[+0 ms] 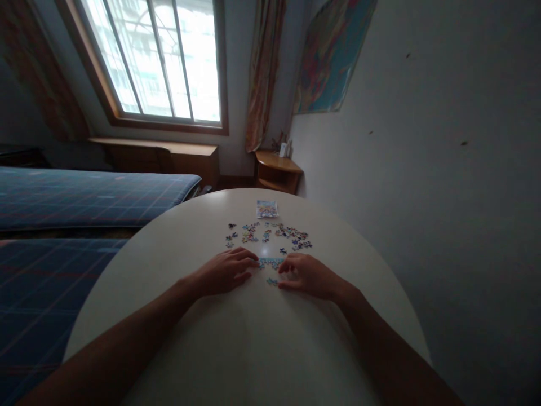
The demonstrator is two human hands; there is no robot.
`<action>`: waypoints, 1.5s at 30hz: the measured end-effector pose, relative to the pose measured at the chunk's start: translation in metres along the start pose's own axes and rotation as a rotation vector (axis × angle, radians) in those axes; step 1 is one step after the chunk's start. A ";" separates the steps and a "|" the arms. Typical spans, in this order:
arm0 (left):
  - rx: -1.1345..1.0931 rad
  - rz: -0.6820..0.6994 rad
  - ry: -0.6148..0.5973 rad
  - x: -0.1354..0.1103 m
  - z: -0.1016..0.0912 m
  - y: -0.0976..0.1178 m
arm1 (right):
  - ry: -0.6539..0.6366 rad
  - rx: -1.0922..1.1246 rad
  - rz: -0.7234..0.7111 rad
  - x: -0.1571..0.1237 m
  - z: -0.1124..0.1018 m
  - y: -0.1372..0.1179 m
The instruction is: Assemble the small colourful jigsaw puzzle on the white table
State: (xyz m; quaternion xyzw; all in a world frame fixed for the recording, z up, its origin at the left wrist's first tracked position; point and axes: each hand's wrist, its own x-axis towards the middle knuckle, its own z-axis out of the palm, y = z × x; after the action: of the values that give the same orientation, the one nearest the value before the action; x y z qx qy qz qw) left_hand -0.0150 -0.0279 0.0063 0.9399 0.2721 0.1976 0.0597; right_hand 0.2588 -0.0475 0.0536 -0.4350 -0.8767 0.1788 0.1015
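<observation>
Between my two hands lies a joined strip of light-blue jigsaw puzzle pieces point(270, 263) on a white round table point(253, 349). My left hand point(228, 270) rests at the strip's left end, fingers stretched out and apart, fingertips at its edge. At the right end is my right hand point(308, 275), its fingers bent and apart, partly covering the strip. Close to the right thumb tip is a small loose group of bluish puzzle pieces point(271, 281); whether the thumb touches it I cannot tell. Neither hand visibly grips anything.
Several loose puzzle pieces point(291, 232) are scattered beyond my hands. Behind them lies a small printed picture packet point(267, 209). A blue plaid mattress point(93, 194) is left of the table, a wall point(422, 197) to the right, and a corner shelf point(279, 162) beyond.
</observation>
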 end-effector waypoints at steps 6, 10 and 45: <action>-0.041 0.019 0.003 0.002 -0.004 0.005 | 0.023 0.057 -0.016 0.003 0.008 -0.002; -0.060 0.027 -0.004 0.003 -0.007 0.009 | 0.066 0.073 -0.018 0.007 0.018 -0.006; -0.067 -0.018 0.037 0.001 0.001 -0.002 | 0.298 -0.346 -0.210 0.029 0.042 -0.009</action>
State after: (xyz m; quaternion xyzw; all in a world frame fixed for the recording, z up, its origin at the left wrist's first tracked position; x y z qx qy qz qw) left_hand -0.0147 -0.0255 0.0049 0.9311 0.2749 0.2233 0.0878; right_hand 0.2212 -0.0390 0.0188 -0.3738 -0.9100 -0.0518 0.1715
